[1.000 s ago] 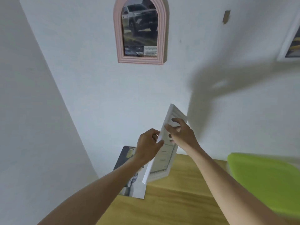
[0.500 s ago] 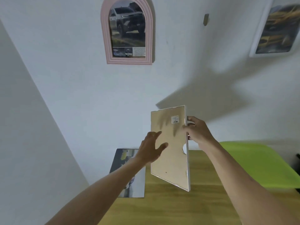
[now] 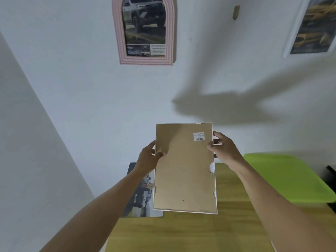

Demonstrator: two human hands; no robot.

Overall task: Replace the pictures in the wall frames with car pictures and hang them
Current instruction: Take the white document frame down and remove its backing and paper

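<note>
Above wooden table (image 3: 190,233), left hand (image 3: 148,159) and right hand (image 3: 224,149) each gripping white frame (image 3: 184,170) edges.

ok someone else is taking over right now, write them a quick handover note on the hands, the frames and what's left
Left hand and right hand each grip a side of the white frame, held upright over the wooden table, brown backing toward the camera.
Pink arched frame and a white frame at upper right hang on the wall with car pictures.
A wall hook between them is bare; a loose car picture lies on the table.
Left: hang the held frame, probably on that hook.
</note>
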